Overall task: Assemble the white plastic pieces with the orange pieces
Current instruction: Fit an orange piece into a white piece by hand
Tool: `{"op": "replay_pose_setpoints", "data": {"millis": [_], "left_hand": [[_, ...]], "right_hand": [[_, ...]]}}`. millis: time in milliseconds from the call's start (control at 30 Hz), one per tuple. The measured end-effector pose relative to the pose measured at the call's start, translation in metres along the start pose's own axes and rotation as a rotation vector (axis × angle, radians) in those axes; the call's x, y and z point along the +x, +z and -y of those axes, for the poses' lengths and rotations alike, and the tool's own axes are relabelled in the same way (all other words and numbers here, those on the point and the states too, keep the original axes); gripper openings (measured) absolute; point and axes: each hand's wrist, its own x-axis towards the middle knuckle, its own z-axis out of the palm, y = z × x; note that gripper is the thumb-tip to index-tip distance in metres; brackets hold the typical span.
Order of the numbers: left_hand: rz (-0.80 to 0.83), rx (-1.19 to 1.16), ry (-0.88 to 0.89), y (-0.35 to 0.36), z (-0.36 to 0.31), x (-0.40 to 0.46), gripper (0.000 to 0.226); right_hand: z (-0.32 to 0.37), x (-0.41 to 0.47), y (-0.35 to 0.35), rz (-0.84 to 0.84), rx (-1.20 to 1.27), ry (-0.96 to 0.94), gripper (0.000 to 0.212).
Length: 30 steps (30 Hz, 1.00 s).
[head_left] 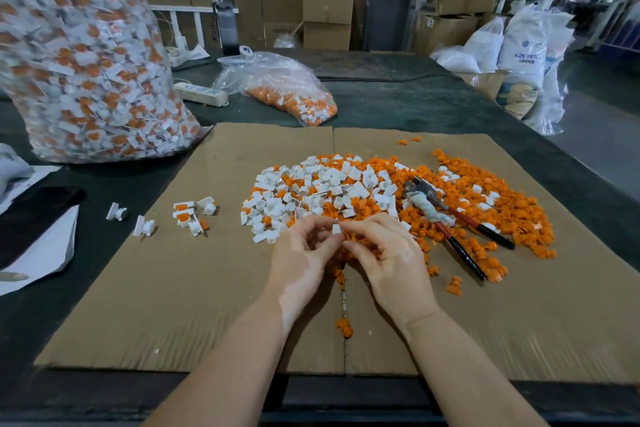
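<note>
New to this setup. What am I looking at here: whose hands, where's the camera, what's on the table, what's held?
There is no robot. A person works bare-handed, and the one picture comes from a camera on their head, looking forward and down. The left hand and right hand meet over a cardboard sheet; together they pinch a small white piece. Behind them lies a pile of loose white pieces and orange pieces, with pliers on it. A few joined pieces sit to the left. Two bags hold more.
</note>
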Motion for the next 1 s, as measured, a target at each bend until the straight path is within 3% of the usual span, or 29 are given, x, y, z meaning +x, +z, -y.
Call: {"op": "replay_pose_setpoints", "data": {"millis": [767,900,1000], "left_hand": [[0.017,0.006,0.008,0.0,-0.001,0.001,0.009],[0.012,0.001,-0.005,0.0,0.001,0.002,0.01],[0.015,-0.003,-0.013,0.0,0.002,0.003,0.013]], "right_hand": [[-0.002,-0.002,0.001,-0.041,-0.049,-0.019,0.021],[-0.002,0.0,-0.003,-0.082,-0.08,0.027,0.019],[-0.01,0.005,-0.015,-0.189,-0.273,0.171,0.024]]}}
